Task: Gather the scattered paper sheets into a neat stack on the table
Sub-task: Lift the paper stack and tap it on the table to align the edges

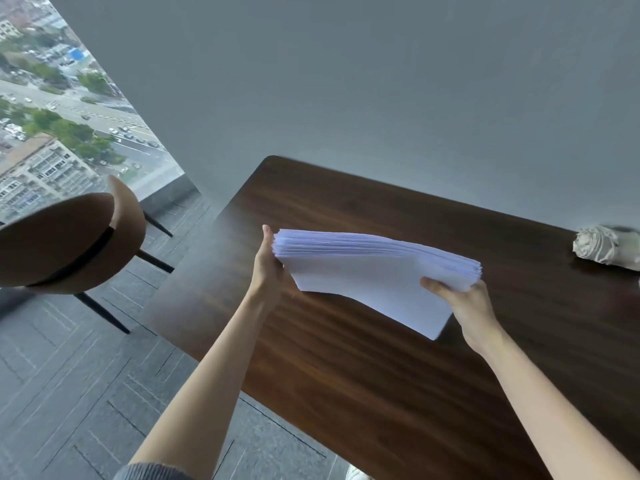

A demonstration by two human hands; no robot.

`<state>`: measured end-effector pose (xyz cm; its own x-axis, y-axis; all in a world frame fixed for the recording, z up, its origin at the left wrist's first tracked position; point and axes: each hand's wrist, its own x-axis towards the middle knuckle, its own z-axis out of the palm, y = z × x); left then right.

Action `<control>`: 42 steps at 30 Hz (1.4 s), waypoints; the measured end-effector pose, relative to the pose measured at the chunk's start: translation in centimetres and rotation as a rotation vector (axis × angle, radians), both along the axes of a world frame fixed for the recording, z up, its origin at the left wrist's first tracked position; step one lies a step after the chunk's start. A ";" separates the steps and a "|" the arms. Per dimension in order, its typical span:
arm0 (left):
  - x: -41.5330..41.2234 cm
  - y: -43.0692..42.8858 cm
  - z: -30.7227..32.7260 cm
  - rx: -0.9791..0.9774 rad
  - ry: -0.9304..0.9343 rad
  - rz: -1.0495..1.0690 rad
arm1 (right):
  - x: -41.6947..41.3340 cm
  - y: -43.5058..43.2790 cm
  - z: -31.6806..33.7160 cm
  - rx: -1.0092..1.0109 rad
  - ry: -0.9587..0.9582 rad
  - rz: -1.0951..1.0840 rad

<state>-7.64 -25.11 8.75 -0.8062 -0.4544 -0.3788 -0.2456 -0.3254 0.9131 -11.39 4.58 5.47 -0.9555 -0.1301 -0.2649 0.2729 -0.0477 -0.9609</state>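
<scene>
One paper stack (363,275) is gripped between left hand (268,268) and right hand (464,299); next, probably tap it square on the worktop (381,375)

— What colour is the stack of sheets (374,275) at the middle of the table (381,393)?
— White, with a faint blue tint. The table itself is dark brown, with long streaks of wood grain.
— And the rolled cloth (602,247) at the table's far right?
— Pale beige. Left of the table, the chair (62,237) is tan with one black band, and the floor (69,375) is dark grey with thin lighter lines.
</scene>
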 end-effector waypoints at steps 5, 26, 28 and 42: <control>1.2 -1.8 -0.5 -0.073 0.042 -0.291 | 0.2 -0.4 0.4 0.010 -0.030 -0.064; -3.3 5.4 4.7 -1.474 -0.127 -0.815 | -1.0 -0.8 4.3 0.109 0.186 -0.078; -3.1 5.6 3.8 -1.456 -0.080 -0.725 | -1.2 -0.6 4.9 0.154 0.237 -0.051; -1.6 3.7 1.9 -0.795 0.140 -0.326 | -3.4 4.2 4.7 0.039 -0.023 0.049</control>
